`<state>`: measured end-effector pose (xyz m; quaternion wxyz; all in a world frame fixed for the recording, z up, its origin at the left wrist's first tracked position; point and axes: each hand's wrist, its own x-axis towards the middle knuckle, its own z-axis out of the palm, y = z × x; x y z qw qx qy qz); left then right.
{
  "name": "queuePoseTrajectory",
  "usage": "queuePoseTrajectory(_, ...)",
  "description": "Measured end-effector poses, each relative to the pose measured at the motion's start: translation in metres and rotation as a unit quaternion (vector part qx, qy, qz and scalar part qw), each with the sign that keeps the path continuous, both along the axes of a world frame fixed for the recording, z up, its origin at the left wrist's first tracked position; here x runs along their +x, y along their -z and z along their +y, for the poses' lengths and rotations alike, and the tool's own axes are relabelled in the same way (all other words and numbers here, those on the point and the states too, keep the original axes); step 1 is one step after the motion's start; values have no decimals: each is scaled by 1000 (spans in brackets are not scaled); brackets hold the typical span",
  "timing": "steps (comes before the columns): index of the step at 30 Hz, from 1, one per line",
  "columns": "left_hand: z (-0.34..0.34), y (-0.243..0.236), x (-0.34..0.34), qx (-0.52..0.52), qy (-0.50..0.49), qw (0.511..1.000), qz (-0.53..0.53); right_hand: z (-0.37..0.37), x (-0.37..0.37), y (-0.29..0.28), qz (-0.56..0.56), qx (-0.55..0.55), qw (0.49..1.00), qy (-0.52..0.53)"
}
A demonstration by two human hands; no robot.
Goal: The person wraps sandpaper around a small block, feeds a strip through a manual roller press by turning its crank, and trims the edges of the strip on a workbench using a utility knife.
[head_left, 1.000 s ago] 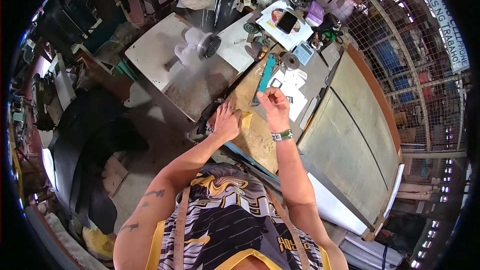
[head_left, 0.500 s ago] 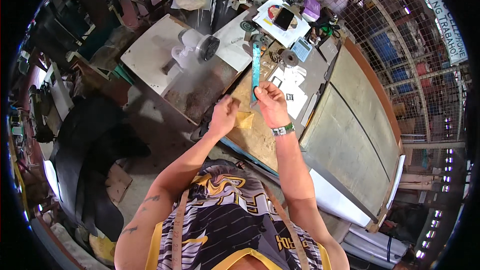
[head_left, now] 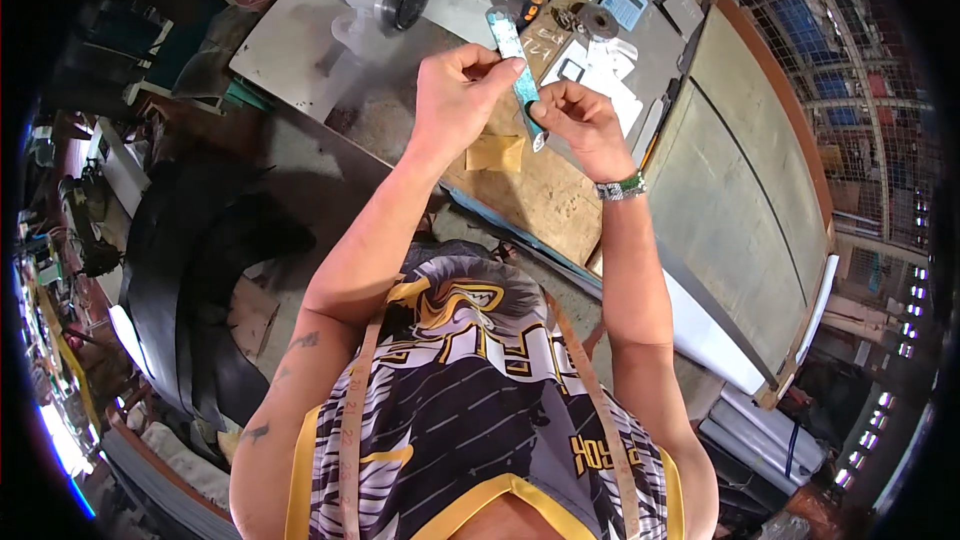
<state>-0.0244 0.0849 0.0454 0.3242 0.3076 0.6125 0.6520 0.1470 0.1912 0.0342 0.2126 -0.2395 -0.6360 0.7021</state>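
Observation:
A narrow, shiny teal strip [head_left: 506, 37] with a mottled, pale surface is held slanting above the worktable. My left hand [head_left: 460, 100] pinches its middle with the thumb laid on it. My right hand [head_left: 585, 130] grips the lower end, with a dark bit under the thumb. Beneath my hands, a yellowish folded piece [head_left: 488, 155] lies on the worn brown board [head_left: 530, 210]. White papers [head_left: 612, 90] are just beyond my right hand.
A clear-and-silver cylindrical object [head_left: 385, 2] stands on the white board at back left. A calculator [head_left: 622, 8], rolls and tools crowd the back. A large grey-green panel [head_left: 745, 220] is at right, beside wire mesh [head_left: 840, 80]. Black sheets [head_left: 190, 270] hang at left.
My left hand has risen from beside the yellowish piece onto the strip. My right hand has moved up and right, tilting the strip's top leftward. The view has shifted, lifting the table in frame.

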Motion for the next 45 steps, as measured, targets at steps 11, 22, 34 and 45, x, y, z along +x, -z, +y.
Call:
queuePoseTrajectory(11,-5,29,33,36,60,993,-94,-21,39,-10,-131,311,937,87)
queuePoseTrajectory(22,-13,22,32,48,95,984,-145,-12,59,-23,-104,596,791,88)
queuePoseTrajectory(34,-17,23,40,-16,116,991,-62,-11,70,-30,-170,559,810,55)
queuePoseTrajectory(45,-21,178,28,-148,130,851,487,2,167,15,-318,309,888,121)
